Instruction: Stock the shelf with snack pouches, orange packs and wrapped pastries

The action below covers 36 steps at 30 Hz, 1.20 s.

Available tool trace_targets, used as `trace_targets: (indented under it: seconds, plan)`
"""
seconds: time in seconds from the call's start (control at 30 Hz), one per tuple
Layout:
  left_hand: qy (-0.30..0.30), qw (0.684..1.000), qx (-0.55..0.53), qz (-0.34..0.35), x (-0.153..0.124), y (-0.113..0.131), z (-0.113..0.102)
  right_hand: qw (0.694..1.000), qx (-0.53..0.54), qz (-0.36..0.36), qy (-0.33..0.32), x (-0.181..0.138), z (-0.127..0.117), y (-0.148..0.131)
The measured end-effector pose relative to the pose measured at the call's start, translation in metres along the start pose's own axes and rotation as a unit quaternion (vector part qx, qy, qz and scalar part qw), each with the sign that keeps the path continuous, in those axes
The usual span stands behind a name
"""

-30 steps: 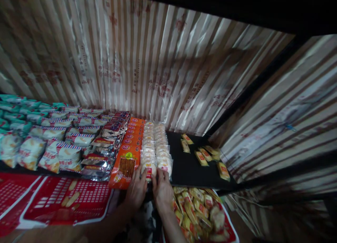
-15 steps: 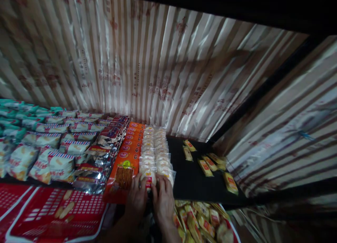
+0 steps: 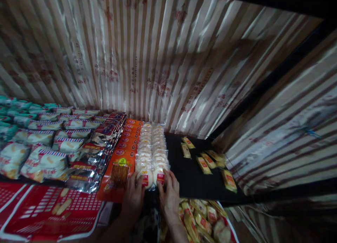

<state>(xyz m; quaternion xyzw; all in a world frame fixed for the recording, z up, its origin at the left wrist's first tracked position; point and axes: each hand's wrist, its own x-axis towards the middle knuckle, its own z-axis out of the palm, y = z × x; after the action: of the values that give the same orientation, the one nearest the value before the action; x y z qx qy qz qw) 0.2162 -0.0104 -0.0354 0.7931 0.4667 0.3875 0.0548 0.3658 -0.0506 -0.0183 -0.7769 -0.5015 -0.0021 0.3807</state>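
Note:
Two rows of clear packets of round white crackers (image 3: 152,150) stand side by side on the black shelf (image 3: 181,181). My left hand (image 3: 134,190) has its fingers curled against the outer side of the front left cracker packet (image 3: 146,178), which bears a red label. On the front right cracker packet (image 3: 159,175), also red-labelled, my right hand (image 3: 169,190) closes its thumb and fingers around the outer part. Left of the rows lie overlapping orange snack packs (image 3: 119,166), close to my left hand.
Dark silvery packs (image 3: 86,166), white snack bags (image 3: 54,164) and green bags (image 3: 7,130) fill the shelf's left. Several small yellow packets (image 3: 204,164) lie to the right. Below are a red basket (image 3: 79,204) and a container of yellow packets (image 3: 202,218). Striped sheeting (image 3: 158,60) hangs behind.
My hands have moved slightly apart. My right hand has shifted toward the right row's outer edge, uncovering the red label of the front right packet. The view has shifted a little.

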Motion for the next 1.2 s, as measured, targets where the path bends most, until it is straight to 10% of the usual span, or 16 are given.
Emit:
trace_targets:
  seconds: [1.2]
  plan:
    - [0.061, 0.989, 0.031, -0.129, -0.009, 0.046, 0.011, 0.992, 0.077, -0.082, -0.064, 0.018, -0.009, 0.025]
